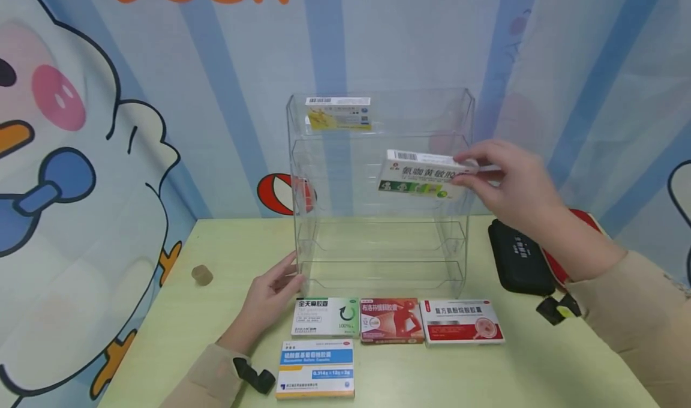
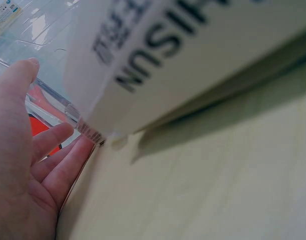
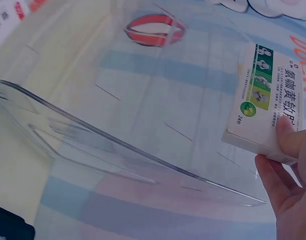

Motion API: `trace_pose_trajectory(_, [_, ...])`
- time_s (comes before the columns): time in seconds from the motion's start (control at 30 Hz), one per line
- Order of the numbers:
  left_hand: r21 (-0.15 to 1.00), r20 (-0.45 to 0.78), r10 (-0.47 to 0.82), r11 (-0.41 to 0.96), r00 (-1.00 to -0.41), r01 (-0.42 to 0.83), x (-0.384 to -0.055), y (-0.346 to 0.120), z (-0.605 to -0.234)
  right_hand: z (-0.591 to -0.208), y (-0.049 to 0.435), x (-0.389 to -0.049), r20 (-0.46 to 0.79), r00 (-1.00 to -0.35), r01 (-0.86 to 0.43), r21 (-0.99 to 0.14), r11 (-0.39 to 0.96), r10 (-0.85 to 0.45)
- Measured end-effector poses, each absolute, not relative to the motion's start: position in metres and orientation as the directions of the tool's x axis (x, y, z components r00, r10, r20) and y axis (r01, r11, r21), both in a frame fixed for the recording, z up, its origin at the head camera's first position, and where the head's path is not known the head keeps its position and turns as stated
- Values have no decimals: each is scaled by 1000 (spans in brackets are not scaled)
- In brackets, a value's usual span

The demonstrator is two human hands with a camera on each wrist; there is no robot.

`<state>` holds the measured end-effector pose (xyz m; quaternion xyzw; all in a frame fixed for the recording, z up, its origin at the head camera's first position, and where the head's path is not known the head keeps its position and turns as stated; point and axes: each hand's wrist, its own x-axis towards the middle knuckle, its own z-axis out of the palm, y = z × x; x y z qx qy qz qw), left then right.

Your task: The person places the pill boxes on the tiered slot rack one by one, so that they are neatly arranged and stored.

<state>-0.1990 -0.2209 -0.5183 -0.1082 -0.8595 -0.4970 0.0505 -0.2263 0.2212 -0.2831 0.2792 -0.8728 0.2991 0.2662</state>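
Note:
My right hand [image 1: 513,183] pinches a white and green medicine box [image 1: 421,174] by its right end, thumb against the printed face. The box is slightly tilted, in front of the upper part of a clear tiered display rack [image 1: 380,261]. In the right wrist view, the thumb and fingers grip the medicine box [image 3: 263,100] beside the rack's clear side panel. My left hand [image 1: 270,300] rests at the rack's lower left front corner, fingers fairly straight. From the left wrist, this hand [image 2: 42,160] appears touching the rack's edge, near a white box [image 2: 168,55] with HISUN lettering.
A yellow and white box [image 1: 339,114] stands on the rack's top tier. Before the rack lie a green-white box [image 1: 326,317], a red box [image 1: 391,321], a red-white box [image 1: 462,322] and a blue-white box [image 1: 315,369]. A black case [image 1: 520,258] lies right; a small brown cylinder [image 1: 202,275] left.

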Motion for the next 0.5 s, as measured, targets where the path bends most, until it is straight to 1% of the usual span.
trace_pose_trajectory(0.2, [841, 207, 146, 479, -967, 252, -198, -221, -517, -255, 218, -246, 665, -714, -600, -419, 682, -219])
trace_pose_trajectory(0.33, [840, 205, 145, 482, -968, 250, -198, -221, -517, -237, 213, -257, 674, -719, -563, -422, 711, -169])
trace_pose_trajectory(0.5, [840, 203, 141, 484, -969, 246, -199, -220, -518, -215, 205, -269, 725, -678, -554, -393, 734, -123])
